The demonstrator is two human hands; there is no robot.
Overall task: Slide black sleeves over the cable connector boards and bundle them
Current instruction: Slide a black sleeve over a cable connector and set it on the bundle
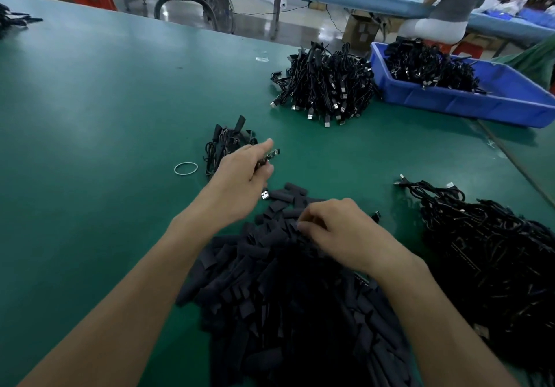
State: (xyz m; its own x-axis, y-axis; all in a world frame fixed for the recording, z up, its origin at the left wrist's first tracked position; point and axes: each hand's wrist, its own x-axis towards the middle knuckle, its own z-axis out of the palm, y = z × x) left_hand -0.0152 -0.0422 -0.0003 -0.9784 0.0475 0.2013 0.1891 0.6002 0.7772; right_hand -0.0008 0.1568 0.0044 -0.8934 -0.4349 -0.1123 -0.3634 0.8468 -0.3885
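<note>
Hands are working over a green worktop (90,116). Left hand (244,176) is clamping a connector board (271,155) by its near end, leaving the bare tip pointing far and right, likely so a sleeve can slide on. Right hand (339,230) is pinching, fingers curled, into the near pile of black sleeves (270,296), seemingly picking one. Sleeved cables (225,146) are lying just beyond the left hand, beside a rubber band (186,168), probably waiting for bundling

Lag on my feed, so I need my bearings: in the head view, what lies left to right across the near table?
rubber band → left hand gripping a connector board → right hand at the sleeve pile → cable heap
</note>
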